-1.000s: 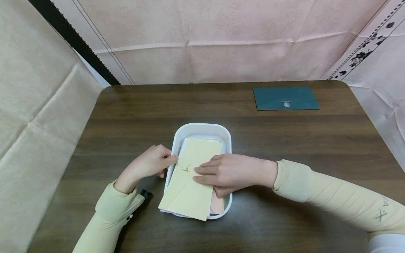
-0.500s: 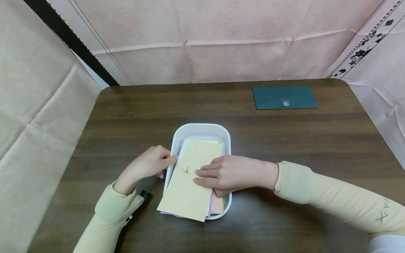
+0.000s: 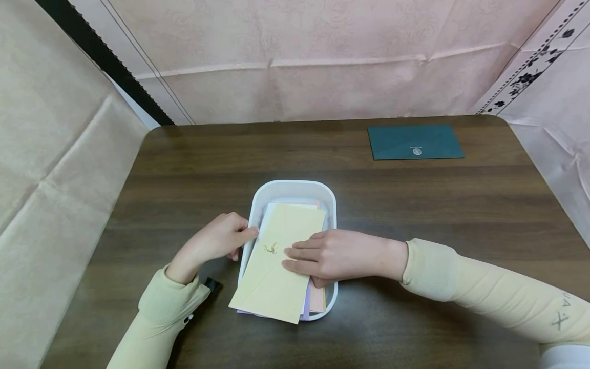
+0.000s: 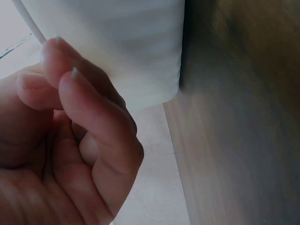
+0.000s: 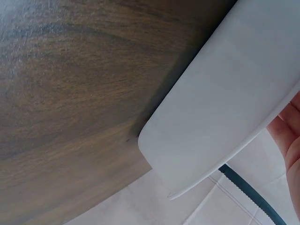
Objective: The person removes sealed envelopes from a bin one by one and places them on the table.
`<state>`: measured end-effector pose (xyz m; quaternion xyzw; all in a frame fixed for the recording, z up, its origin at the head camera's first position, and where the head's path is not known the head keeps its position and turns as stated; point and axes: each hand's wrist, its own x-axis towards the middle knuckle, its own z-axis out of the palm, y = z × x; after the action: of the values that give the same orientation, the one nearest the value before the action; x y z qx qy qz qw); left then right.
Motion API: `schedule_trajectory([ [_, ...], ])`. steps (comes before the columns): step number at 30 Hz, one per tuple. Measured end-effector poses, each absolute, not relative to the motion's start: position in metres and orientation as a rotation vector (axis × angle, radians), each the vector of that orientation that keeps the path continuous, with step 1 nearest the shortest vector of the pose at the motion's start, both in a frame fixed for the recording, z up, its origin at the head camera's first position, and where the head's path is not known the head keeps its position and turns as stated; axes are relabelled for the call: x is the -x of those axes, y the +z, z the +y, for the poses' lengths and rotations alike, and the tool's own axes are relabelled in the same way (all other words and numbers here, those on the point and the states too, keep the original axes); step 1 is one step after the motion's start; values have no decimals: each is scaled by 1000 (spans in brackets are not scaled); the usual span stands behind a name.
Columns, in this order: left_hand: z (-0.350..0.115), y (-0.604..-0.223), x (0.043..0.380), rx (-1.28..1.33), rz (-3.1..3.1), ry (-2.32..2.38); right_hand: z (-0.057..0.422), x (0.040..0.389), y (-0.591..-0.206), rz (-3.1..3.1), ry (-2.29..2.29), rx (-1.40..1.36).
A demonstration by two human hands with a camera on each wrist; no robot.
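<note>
A white plastic bin (image 3: 295,187) holds a stack of envelopes, the top one a pale yellow envelope (image 3: 276,282) with a small gold emblem. It lies slanted, its lower end jutting over the near rim. Under its right edge peek a purple envelope (image 3: 306,301) and a pink envelope (image 3: 317,301). My left hand (image 3: 216,240) pinches the bin's left rim; the left wrist view shows its curled fingers (image 4: 103,112) beside the bin wall. From the right, my right hand (image 3: 341,253) holds the yellow envelope's right edge, fingers on top, thumb mostly hidden beneath.
A dark teal envelope (image 3: 415,142) with a round emblem lies at the back right of the wooden table (image 3: 207,159). Pale patterned cloth (image 3: 345,77) hangs behind the table and along both sides.
My right hand has shifted slightly down and right. More of the purple envelope shows under the yellow one, and less of the right thumb. The left hand stays at the rim.
</note>
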<state>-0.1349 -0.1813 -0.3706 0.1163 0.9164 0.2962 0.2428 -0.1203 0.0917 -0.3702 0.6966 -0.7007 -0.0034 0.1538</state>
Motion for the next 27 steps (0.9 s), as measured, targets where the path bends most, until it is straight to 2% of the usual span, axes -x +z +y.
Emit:
schedule_trajectory([
  [27,-183,-373,135,-349,2517,825,98,97,-365,-1834,-119,-1989],
])
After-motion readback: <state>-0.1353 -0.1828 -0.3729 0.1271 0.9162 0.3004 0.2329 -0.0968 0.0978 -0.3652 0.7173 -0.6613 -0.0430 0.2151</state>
